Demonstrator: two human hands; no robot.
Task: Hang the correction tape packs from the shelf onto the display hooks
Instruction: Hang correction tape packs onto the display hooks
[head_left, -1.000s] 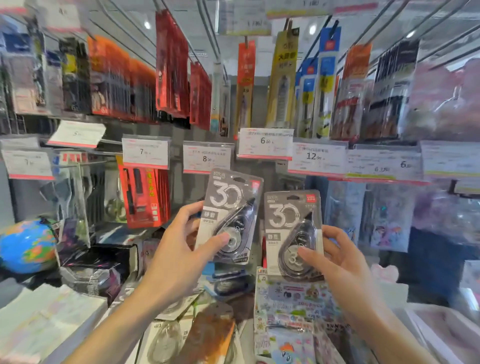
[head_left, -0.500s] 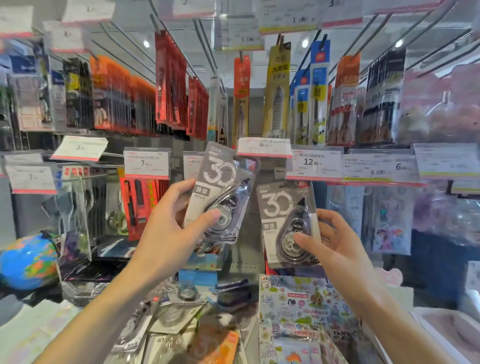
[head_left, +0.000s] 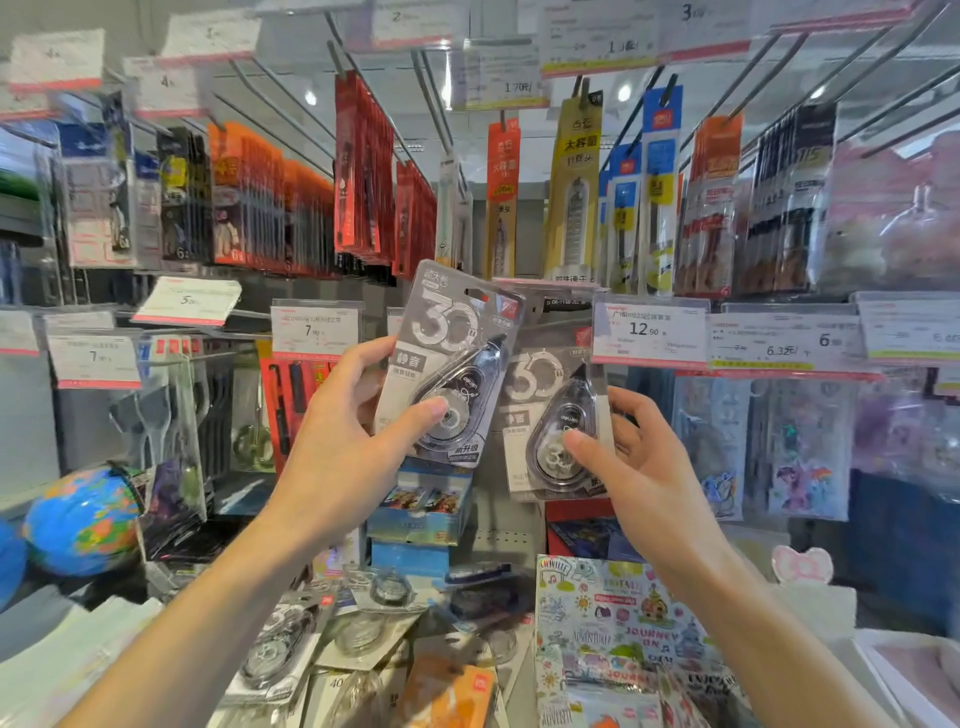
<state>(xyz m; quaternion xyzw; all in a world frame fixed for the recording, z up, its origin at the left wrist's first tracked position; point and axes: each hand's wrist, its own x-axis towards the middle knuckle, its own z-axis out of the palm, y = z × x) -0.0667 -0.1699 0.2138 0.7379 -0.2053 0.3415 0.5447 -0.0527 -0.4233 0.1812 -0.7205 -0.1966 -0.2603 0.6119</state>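
Hanging in mid-air before the display, two grey correction tape packs are each held up by one hand: the left pack (head_left: 447, 364) tilts to the right, its top edge near the price tags, and the right pack (head_left: 558, 415) sits just beside and slightly behind it, more upright, their edges overlapping. Each is a flat card printed with a large pale "30" and a clear, glossy blister shaped like a teardrop over a dark dispenser with a round wheel. The left hand (head_left: 343, 441) pinches its pack, thumb pressed on the blister and fingers curled behind the card; the right hand (head_left: 631, 462) holds its pack the same way, thumb on the blister front and fingers wrapped round the right edge. So each grip is closed on a pack. A slot near the top of the left pack is visible; whether it touches a hook (head_left: 566, 304) cannot be told, as that area is blurred. Behind them run thin metal rods carrying rows of red, orange, yellow and blue carded goods, with white price tags (head_left: 649, 330) in clear holders. Below, on the shelf (head_left: 498, 540), more blister packs (head_left: 280, 649) lie loosely heaped, partly hidden by the forearms, beside a colourful printed packet (head_left: 613, 623). A glossy blue globe (head_left: 83, 519) sits at the left, cut off by the frame edge.
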